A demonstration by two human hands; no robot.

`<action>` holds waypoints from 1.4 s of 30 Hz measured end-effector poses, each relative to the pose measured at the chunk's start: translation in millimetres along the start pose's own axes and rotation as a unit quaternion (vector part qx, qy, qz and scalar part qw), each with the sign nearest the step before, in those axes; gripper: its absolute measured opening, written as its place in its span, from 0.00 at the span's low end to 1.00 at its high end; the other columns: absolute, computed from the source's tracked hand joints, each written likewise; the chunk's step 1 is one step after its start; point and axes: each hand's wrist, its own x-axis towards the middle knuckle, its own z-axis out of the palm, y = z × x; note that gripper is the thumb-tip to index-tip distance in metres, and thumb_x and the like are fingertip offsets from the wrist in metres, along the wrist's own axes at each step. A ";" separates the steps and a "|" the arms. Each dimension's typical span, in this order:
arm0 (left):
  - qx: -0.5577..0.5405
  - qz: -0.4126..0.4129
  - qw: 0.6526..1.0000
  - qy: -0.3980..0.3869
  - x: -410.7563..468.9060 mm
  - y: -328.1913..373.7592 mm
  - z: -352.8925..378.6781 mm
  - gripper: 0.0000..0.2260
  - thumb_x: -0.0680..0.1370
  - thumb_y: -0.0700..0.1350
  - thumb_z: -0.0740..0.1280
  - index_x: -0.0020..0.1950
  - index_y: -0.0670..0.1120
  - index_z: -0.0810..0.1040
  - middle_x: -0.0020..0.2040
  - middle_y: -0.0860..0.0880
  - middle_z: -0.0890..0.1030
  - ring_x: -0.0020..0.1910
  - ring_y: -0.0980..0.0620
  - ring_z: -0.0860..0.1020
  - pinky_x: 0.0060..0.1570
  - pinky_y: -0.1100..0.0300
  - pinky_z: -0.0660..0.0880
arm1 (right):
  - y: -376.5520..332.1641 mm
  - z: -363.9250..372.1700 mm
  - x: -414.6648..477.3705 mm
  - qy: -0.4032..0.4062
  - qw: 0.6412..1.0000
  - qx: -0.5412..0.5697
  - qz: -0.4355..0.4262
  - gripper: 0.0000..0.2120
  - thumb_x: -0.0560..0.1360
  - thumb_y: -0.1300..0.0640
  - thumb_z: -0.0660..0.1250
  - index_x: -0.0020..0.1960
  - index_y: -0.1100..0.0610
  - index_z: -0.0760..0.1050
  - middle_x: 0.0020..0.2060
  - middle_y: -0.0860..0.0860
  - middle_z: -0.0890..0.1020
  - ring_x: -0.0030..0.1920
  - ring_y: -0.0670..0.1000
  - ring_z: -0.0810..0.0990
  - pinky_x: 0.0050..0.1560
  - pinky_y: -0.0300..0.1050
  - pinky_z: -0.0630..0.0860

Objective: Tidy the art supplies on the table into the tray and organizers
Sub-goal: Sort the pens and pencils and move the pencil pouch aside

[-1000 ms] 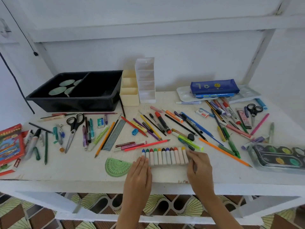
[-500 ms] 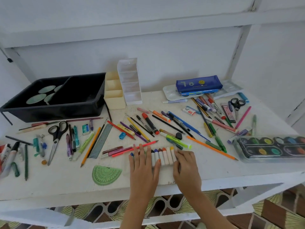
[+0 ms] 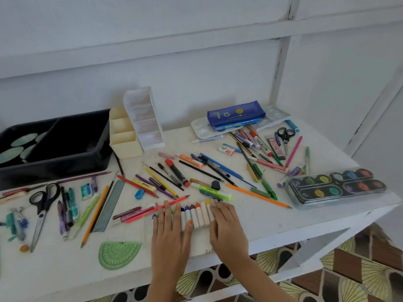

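Lying nr bench (image 3: 272,225) front edge, crayons (image 3: 199,216) under left hand (image 3: 169,234), fingers straight, apart; right hand (image 3: 226,227) fingers together at row's end. Tray (image 3: 54,168) back-left corner; white wall (image 3: 196,62) behind.

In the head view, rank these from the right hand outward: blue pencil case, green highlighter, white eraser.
1. Green highlighter, just beyond the right hand.
2. White eraser, halfway back.
3. Blue pencil case, at the very back.
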 end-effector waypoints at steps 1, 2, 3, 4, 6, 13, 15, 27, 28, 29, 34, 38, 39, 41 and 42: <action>-0.018 -0.002 1.000 0.015 -0.7 2.1 -2.4 0.31 0.79 0.63 0.40 0.77 0.48 0.52 0.78 0.48 0.48 0.76 0.52 0.44 0.73 0.59 0.38 | -0.5 -0.7 0.0 0.003 1.000 0.004 0.000 0.18 0.74 0.58 0.54 0.56 0.63 0.78 0.53 0.55 0.80 0.59 0.50 0.70 0.56 0.47 0.77; -0.034 -0.016 0.999 0.040 -2.5 4.5 -5.0 0.29 0.79 0.62 0.41 0.77 0.48 0.52 0.78 0.48 0.47 0.76 0.53 0.43 0.73 0.59 0.37 | -1.0 -1.6 0.1 0.005 1.000 0.009 0.001 0.18 0.74 0.58 0.54 0.56 0.63 0.78 0.52 0.55 0.80 0.59 0.50 0.71 0.56 0.46 0.78; -0.049 -0.048 0.995 0.072 -5.3 6.1 -6.6 0.29 0.80 0.60 0.43 0.77 0.47 0.53 0.78 0.47 0.48 0.76 0.52 0.43 0.73 0.59 0.36 | -1.7 -2.6 0.5 0.008 1.000 0.015 0.005 0.18 0.74 0.58 0.54 0.56 0.62 0.78 0.52 0.54 0.79 0.58 0.49 0.71 0.55 0.45 0.78; -0.069 -0.099 0.987 0.106 -8.5 7.1 -8.4 0.29 0.79 0.60 0.44 0.77 0.47 0.55 0.78 0.46 0.49 0.77 0.51 0.44 0.74 0.57 0.38 | -2.4 -3.6 0.9 0.010 1.000 0.021 0.011 0.18 0.74 0.58 0.54 0.56 0.62 0.78 0.52 0.54 0.79 0.57 0.49 0.71 0.54 0.44 0.78; -0.132 -0.201 0.961 0.138 -13.8 7.5 -10.3 0.31 0.77 0.61 0.45 0.74 0.46 0.60 0.77 0.43 0.53 0.76 0.47 0.49 0.74 0.50 0.46 | -3.5 -4.6 1.4 0.008 0.999 0.031 0.020 0.18 0.74 0.58 0.54 0.56 0.61 0.78 0.51 0.53 0.79 0.56 0.47 0.71 0.53 0.42 0.78; -0.299 -0.250 0.907 0.158 -13.4 15.1 -22.6 0.28 0.76 0.60 0.52 0.74 0.50 0.62 0.75 0.48 0.62 0.73 0.48 0.59 0.70 0.49 0.59 | -3.4 -15.1 5.3 -0.009 0.980 0.165 0.113 0.17 0.74 0.68 0.61 0.60 0.56 0.76 0.50 0.47 0.75 0.49 0.45 0.74 0.50 0.31 0.71; -0.330 -0.245 0.896 0.167 -14.7 24.4 -27.6 0.27 0.76 0.60 0.53 0.73 0.52 0.62 0.74 0.49 0.63 0.73 0.50 0.60 0.68 0.53 0.57 | -4.9 -23.2 6.2 0.022 0.964 0.212 0.158 0.19 0.73 0.72 0.62 0.56 0.52 0.75 0.46 0.49 0.75 0.41 0.46 0.74 0.40 0.32 0.72; -0.401 -0.164 0.899 0.056 -29.4 94.7 -15.2 0.21 0.77 0.56 0.58 0.69 0.64 0.57 0.75 0.59 0.58 0.74 0.60 0.55 0.71 0.59 0.53 | 35.8 -65.6 -7.8 0.163 0.929 0.178 0.281 0.15 0.76 0.71 0.59 0.52 0.55 0.77 0.47 0.52 0.72 0.32 0.49 0.70 0.32 0.36 0.69; -0.407 -0.154 0.899 0.047 -29.8 99.3 -13.7 0.22 0.77 0.56 0.57 0.70 0.63 0.57 0.75 0.60 0.57 0.74 0.62 0.54 0.71 0.61 0.52 | 40.8 -68.8 -7.8 0.170 0.929 0.169 0.282 0.15 0.76 0.71 0.59 0.52 0.55 0.77 0.47 0.52 0.72 0.32 0.50 0.70 0.33 0.37 0.69; -0.410 -0.145 0.900 0.037 -30.0 102.9 -11.7 0.23 0.77 0.56 0.57 0.71 0.61 0.57 0.75 0.60 0.57 0.73 0.63 0.53 0.70 0.64 0.51 | 45.6 -71.5 -8.3 0.176 0.929 0.160 0.283 0.15 0.76 0.71 0.59 0.51 0.54 0.77 0.47 0.52 0.72 0.34 0.50 0.71 0.34 0.38 0.70; -0.404 -0.116 0.908 -0.004 -29.9 111.9 -0.2 0.26 0.77 0.56 0.55 0.75 0.54 0.57 0.76 0.58 0.53 0.74 0.65 0.48 0.69 0.70 0.46 | 63.8 -77.0 -11.9 0.192 0.936 0.107 0.273 0.14 0.75 0.72 0.59 0.52 0.59 0.78 0.46 0.52 0.74 0.48 0.54 0.71 0.42 0.39 0.70; -0.340 -0.044 0.940 0.002 -30.8 108.8 14.0 0.26 0.80 0.57 0.49 0.76 0.51 0.51 0.77 0.56 0.46 0.73 0.66 0.37 0.67 0.76 0.36 | 71.6 -74.9 -24.2 0.187 0.964 0.009 0.187 0.15 0.72 0.73 0.62 0.53 0.60 0.79 0.54 0.57 0.77 0.54 0.54 0.71 0.51 0.52 0.71; -0.299 -0.009 0.954 0.009 -30.0 106.5 19.3 0.26 0.81 0.59 0.47 0.76 0.49 0.52 0.77 0.55 0.46 0.74 0.62 0.37 0.69 0.72 0.35 | 71.9 -74.1 -28.3 0.179 0.971 -0.028 0.153 0.14 0.73 0.70 0.62 0.54 0.60 0.79 0.56 0.57 0.78 0.56 0.54 0.71 0.54 0.50 0.68; -0.197 0.068 0.978 0.001 -28.0 103.3 30.5 0.27 0.81 0.58 0.45 0.76 0.46 0.56 0.77 0.49 0.52 0.76 0.53 0.43 0.73 0.61 0.37 | 70.0 -71.4 -34.6 0.146 0.981 -0.072 0.106 0.15 0.75 0.61 0.57 0.57 0.59 0.79 0.58 0.54 0.79 0.62 0.53 0.71 0.60 0.48 0.65; -0.150 0.094 0.984 -0.013 -26.5 102.9 33.6 0.25 0.82 0.56 0.45 0.76 0.46 0.58 0.77 0.47 0.56 0.76 0.50 0.46 0.73 0.57 0.39 | 68.6 -69.7 -36.5 0.123 0.985 -0.079 0.091 0.17 0.76 0.58 0.55 0.59 0.59 0.78 0.60 0.53 0.78 0.65 0.52 0.70 0.64 0.49 0.63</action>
